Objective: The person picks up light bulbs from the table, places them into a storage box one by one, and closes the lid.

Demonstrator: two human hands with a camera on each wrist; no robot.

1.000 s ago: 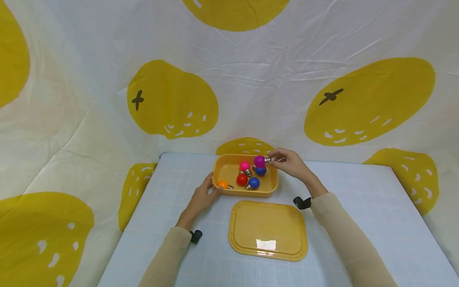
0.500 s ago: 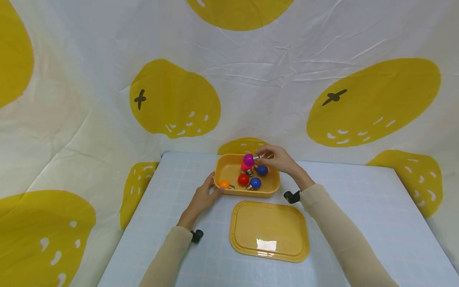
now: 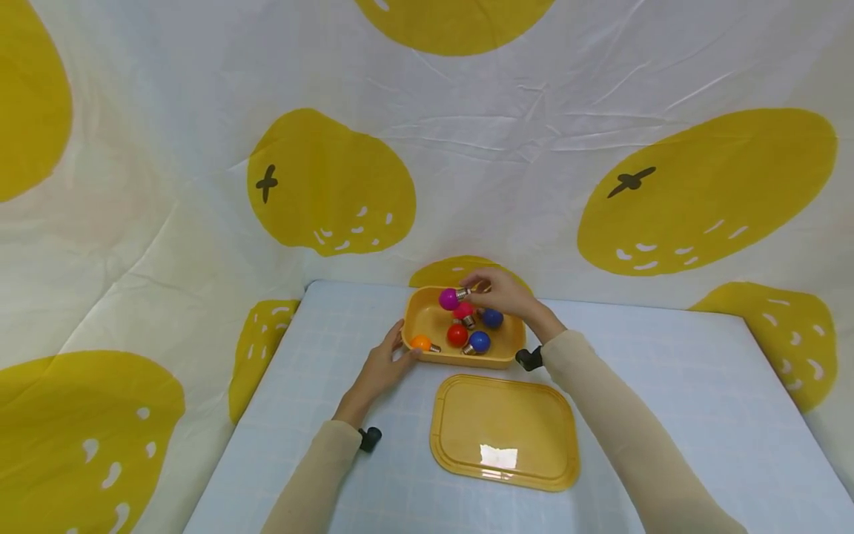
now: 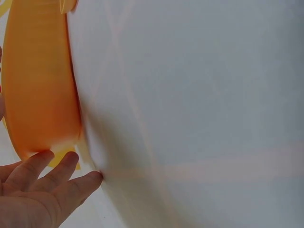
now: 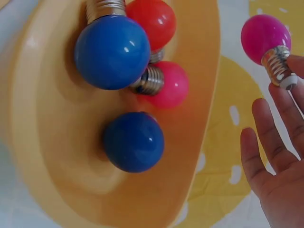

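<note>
In the head view my right hand (image 3: 505,294) pinches a magenta light bulb (image 3: 449,299) by its metal screw base, above the far side of a yellow plastic box (image 3: 467,361). The right wrist view shows the bulb (image 5: 265,39) between thumb and index finger, the other fingers extended. Inside the box lie an orange bulb (image 3: 421,343), a red bulb (image 3: 457,335), a pink bulb (image 3: 463,310) and two blue bulbs (image 3: 480,341). My left hand (image 3: 385,366) rests against the box's left end, thumb at the front corner; its fingers (image 4: 71,183) look fairly straight.
A flat yellow lid (image 3: 503,426) lies on the table in front of the box. The table has a pale blue checked cloth (image 3: 380,489). Behind it hangs a white cloth (image 3: 480,185) with big yellow fruit prints.
My right hand has carried the magenta bulb leftward over the box, from above the right blue bulb to just left of the pink one. The left hand has stayed at the box.
</note>
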